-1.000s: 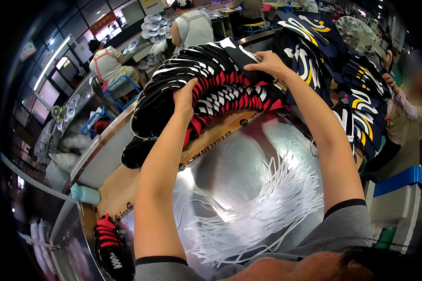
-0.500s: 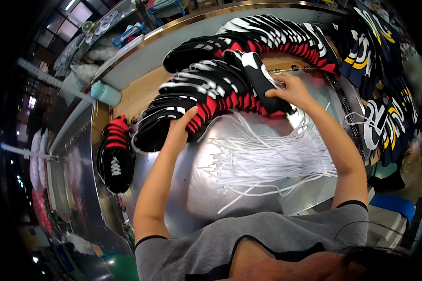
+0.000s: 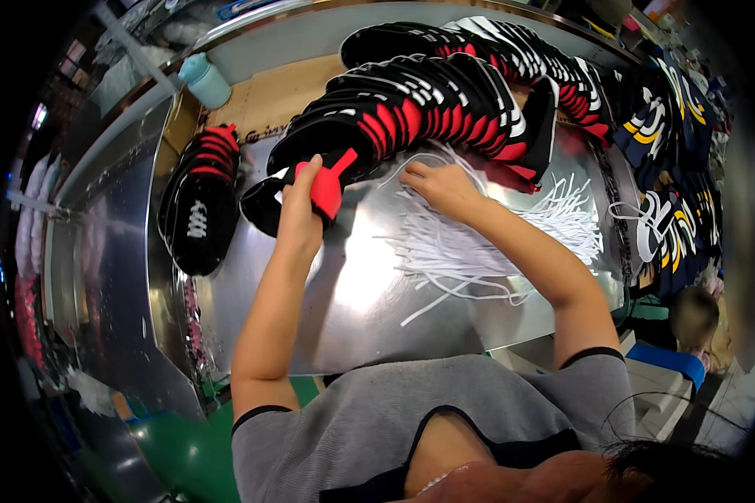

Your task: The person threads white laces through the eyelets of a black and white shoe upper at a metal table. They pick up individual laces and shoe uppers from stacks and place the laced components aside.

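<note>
Gripping the near end of a fanned row of black-and-red shoe uppers (image 3: 411,117), my left hand (image 3: 300,210) is closed around the lowest piece, thumb on top, fingers wrapped over its red tab at the edge of the shiny metal worktable (image 3: 335,310). That row arcs from my left hand up and to the right across the table, each upper overlapping the next, white stripes showing on the black parts.

My right hand (image 3: 445,186) lies palm down just right of the left one, fingers half curled and pressing onto a loose heap of white laces (image 3: 486,239); whether a lace is pinched between the fingertips I cannot tell. The laces spread out from under that hand toward the right side of the table, a few strands trailing toward me.

Behind the first row a second row of the same uppers (image 3: 495,46) lies along the wooden board at the back. Off to my left, apart from both hands, a small separate stack of black-and-red uppers (image 3: 200,197) sits on the metal. A pale blue bottle (image 3: 204,80) stands on the far left corner. On my right, dark uppers with yellow and white stripes (image 3: 671,180) are piled along the table edge.
</note>
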The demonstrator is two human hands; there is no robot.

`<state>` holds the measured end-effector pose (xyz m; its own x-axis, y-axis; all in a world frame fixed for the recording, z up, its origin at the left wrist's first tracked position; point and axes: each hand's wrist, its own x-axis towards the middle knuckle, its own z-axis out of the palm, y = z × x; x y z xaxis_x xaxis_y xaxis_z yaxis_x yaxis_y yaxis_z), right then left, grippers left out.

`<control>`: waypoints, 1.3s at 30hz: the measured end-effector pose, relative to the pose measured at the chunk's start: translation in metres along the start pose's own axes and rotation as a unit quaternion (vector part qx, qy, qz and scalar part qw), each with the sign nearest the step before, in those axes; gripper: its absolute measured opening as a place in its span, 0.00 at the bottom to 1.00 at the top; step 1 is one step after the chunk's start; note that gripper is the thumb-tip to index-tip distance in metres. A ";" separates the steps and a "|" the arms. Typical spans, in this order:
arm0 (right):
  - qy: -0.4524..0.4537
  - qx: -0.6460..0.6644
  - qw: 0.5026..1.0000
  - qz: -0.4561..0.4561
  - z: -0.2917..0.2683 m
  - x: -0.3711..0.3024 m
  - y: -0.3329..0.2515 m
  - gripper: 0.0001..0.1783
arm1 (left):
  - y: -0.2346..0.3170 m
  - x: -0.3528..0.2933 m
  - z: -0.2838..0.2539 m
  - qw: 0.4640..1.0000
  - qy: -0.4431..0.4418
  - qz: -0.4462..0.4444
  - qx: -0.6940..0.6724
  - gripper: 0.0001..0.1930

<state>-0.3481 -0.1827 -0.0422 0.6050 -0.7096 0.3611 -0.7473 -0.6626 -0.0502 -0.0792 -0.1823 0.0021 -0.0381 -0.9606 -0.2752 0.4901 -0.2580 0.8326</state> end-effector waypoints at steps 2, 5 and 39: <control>-0.021 -0.044 0.999 0.000 0.042 0.006 0.004 0.06 | 0.021 -0.046 0.005 0.998 -0.036 -0.023 -0.039 0.21; 0.033 -0.036 0.999 0.006 0.054 0.026 -0.006 0.07 | 0.048 -0.110 -0.034 0.964 -0.208 -0.029 -0.164 0.25; -0.017 0.532 0.761 0.370 -0.049 -0.056 -0.210 0.05 | 0.008 -0.164 -0.110 0.653 -0.216 0.173 0.705 0.20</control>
<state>-0.2384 0.0079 -0.0061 0.1466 -0.9767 -0.1570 -0.2515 0.1167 -0.9608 0.0269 -0.0149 0.0009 -0.5282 -0.8479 -0.0457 -0.7435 0.4359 0.5071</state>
